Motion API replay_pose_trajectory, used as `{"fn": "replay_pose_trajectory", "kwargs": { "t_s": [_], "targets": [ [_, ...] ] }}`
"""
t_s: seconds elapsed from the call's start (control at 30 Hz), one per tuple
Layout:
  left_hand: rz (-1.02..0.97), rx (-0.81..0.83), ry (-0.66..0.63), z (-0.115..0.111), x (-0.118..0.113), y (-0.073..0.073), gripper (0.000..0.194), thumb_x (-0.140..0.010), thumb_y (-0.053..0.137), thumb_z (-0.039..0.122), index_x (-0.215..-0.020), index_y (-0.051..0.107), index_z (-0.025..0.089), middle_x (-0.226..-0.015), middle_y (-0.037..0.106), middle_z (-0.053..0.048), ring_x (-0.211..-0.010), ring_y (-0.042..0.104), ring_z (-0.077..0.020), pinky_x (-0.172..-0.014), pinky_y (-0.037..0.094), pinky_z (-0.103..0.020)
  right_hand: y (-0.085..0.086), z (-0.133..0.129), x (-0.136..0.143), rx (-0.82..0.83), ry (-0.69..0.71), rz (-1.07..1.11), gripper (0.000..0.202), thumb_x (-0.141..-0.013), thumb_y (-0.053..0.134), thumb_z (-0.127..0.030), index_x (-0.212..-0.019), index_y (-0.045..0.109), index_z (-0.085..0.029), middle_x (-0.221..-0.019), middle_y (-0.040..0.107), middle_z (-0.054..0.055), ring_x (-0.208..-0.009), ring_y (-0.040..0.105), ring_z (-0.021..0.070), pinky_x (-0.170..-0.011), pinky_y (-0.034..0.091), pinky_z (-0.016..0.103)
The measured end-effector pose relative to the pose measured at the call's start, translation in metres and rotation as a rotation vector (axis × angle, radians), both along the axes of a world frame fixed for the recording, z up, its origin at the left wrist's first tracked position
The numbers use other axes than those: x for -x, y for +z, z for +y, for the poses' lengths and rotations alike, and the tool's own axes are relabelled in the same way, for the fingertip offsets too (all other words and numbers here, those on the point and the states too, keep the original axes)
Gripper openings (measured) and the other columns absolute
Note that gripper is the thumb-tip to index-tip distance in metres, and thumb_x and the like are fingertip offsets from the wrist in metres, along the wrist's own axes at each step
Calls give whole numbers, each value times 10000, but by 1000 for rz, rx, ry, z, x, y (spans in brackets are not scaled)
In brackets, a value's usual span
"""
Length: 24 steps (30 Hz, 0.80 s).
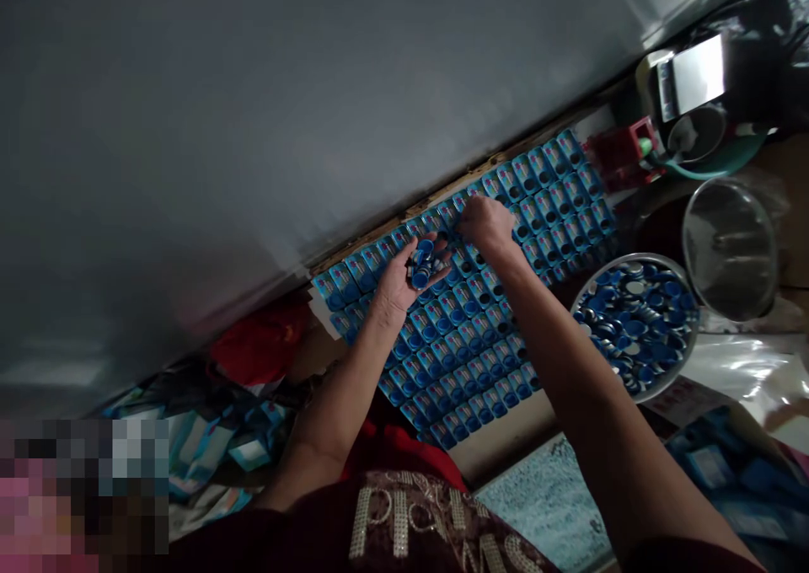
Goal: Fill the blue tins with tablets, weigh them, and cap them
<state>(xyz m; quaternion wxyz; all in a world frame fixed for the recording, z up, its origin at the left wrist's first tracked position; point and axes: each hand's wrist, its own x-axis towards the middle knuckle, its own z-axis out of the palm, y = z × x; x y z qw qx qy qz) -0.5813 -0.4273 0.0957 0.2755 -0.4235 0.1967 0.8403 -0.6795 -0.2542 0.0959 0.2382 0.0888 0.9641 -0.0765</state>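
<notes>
Rows of small blue printed packs [452, 350] lie side by side on a low surface against the wall. Cupped palm up over them, my left hand [410, 274] holds a small heap of round blue and silver caps [422, 265]. To its right, my right hand [485, 222] is closed with fingertips down at the packs in the upper rows; what it pinches, if anything, is hidden. Many packs at the left and lower rows show a blue round piece, while several at the right show a dark round spot. A metal bowl [637, 324] full of the same caps stands right of the packs.
A clear tub [730, 249] stands beyond the bowl. Farther back are a red basket [625, 152] and a scale [695, 76]. A grey wall [253, 118] borders the packs. Red cloth [259, 341] and blue wrappers lie at left; a blurred patch covers the lower left corner.
</notes>
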Motion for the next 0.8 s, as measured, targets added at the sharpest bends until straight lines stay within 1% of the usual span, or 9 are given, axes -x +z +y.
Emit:
{"fn": "replay_pose_trajectory", "kwargs": {
  "t_s": [0.1, 0.2, 0.3, 0.4, 0.5, 0.57, 0.63, 0.73, 0.8],
  "targets": [
    [6, -10, -18, 0, -1, -3, 366, -1124, 604, 322, -1423, 749, 170, -1169, 868, -136, -1173, 844, -300, -1187, 612, -590, 3, 1, 11, -36, -10, -76, 283, -789, 910, -276, -1052, 807, -261, -1188, 837, 87, -1115, 770, 345, -855, 551, 381],
    [12, -18, -30, -1, -4, -4, 362, -1130, 583, 313, -1410, 750, 156, -1136, 869, -134, -1130, 854, -292, -1160, 632, -584, 12, 2, 1, -9, 50, 21, 242, -852, 829, -223, -1090, 797, -255, -1182, 830, 87, -1092, 758, 327, -858, 535, 371],
    [-4, -16, -50, -2, -9, -4, 342, -1142, 557, 304, -1377, 760, 159, -1108, 870, -126, -1110, 857, -287, -1131, 654, -572, 23, -1, -32, 181, 95, 219, 215, -941, 695, -182, -1117, 805, -237, -1172, 809, 92, -1058, 733, 275, -884, 532, 349],
    [-13, 24, -65, 1, -15, -9, 284, -1113, 610, 261, -1334, 778, 201, -1094, 873, -94, -1116, 855, -286, -1103, 676, -548, 26, -8, -74, 441, 125, 337, 246, -1019, 622, -237, -1154, 828, -247, -1128, 775, 96, -1003, 714, 252, -907, 549, 352],
    [-74, 88, -85, 10, -21, -12, 243, -1069, 677, 220, -1278, 800, 224, -1082, 876, -73, -1117, 852, -283, -1056, 703, -497, 21, -13, -109, 578, 141, 314, 253, -994, 652, -234, -1158, 843, -257, -1117, 755, 102, -1007, 711, 261, -920, 562, 371],
    [-109, 91, -105, 16, -24, -9, 227, -1045, 713, 205, -1249, 810, 214, -1075, 876, -74, -1111, 850, -281, -1031, 713, -467, 14, -14, -120, 612, 87, 300, 209, -961, 660, -208, -1060, 840, -244, -1058, 755, 93, -978, 710, 255, -911, 568, 368],
    [-111, 53, -113, 17, -25, -3, 226, -1037, 720, 196, -1244, 811, 201, -1072, 876, -78, -1107, 850, -277, -1039, 710, -467, 8, -12, -118, 649, -16, 311, 168, -943, 649, -203, -969, 811, -238, -975, 759, 71, -926, 713, 242, -885, 577, 354],
    [-102, 6, -86, 12, -23, 8, 249, -1071, 684, 225, -1288, 802, 191, -1067, 875, -92, -1093, 854, -277, -1095, 684, -514, 0, -9, -97, 626, -158, 355, 142, -929, 651, -223, -966, 786, -243, -931, 776, 49, -896, 726, 242, -848, 584, 350],
    [-116, 5, -64, 5, -19, 14, 286, -1111, 630, 271, -1331, 791, 185, -1069, 875, -112, -1090, 857, -288, -1118, 665, -558, -3, -9, -78, 536, -139, 349, 120, -908, 685, -223, -964, 790, -241, -961, 790, 54, -895, 731, 247, -854, 576, 360]
  ]
}}
